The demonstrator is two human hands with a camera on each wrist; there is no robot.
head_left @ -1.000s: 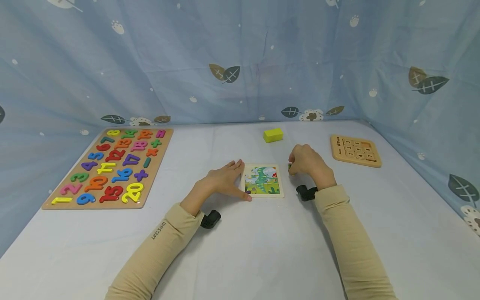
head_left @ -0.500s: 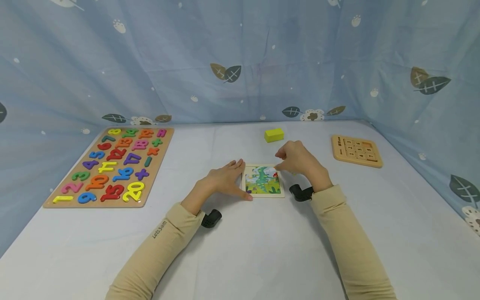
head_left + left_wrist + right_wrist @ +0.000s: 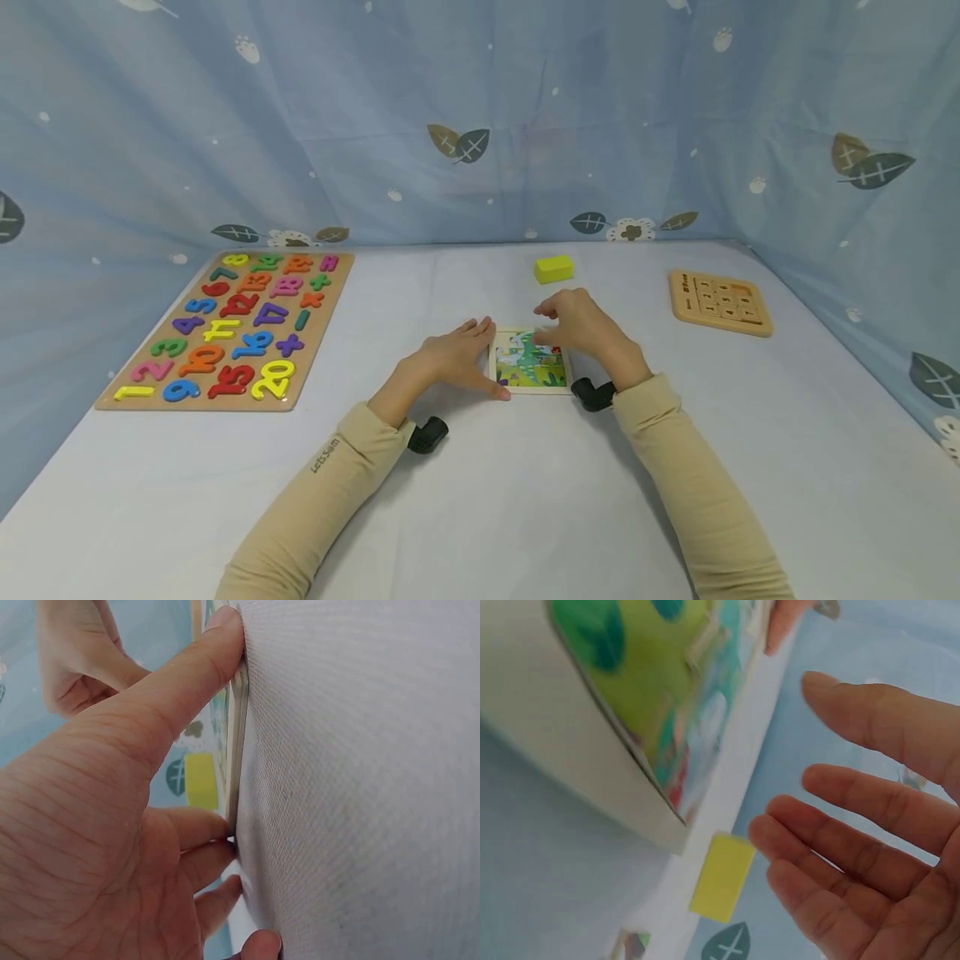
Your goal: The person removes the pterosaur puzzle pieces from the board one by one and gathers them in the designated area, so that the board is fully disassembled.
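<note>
A small square dinosaur puzzle point(image 3: 525, 365) in a pale wooden frame lies on the white table. My left hand point(image 3: 456, 357) rests along its left edge, fingers and thumb spread fairly straight; the left wrist view shows the thumb point(image 3: 202, 667) on one corner and a finger touching the other. Above the puzzle's upper right part hovers my right hand point(image 3: 588, 329). Its thumb and fingers stand apart in the right wrist view, holding nothing. One tile edge point(image 3: 703, 641) seems raised, though blurred. The hand hides part of the picture.
Behind the puzzle stands a yellow block point(image 3: 553, 269). A number board point(image 3: 296, 379) lies at the left, and a wooden sliding number puzzle point(image 3: 720, 302) at the right. A small blurred piece point(image 3: 634, 945) lies beyond the frame in the right wrist view.
My right hand, earlier beside the frame with a small piece at its fingertips, has moved left over the puzzle and is now empty. The left hand has stayed on the frame.
</note>
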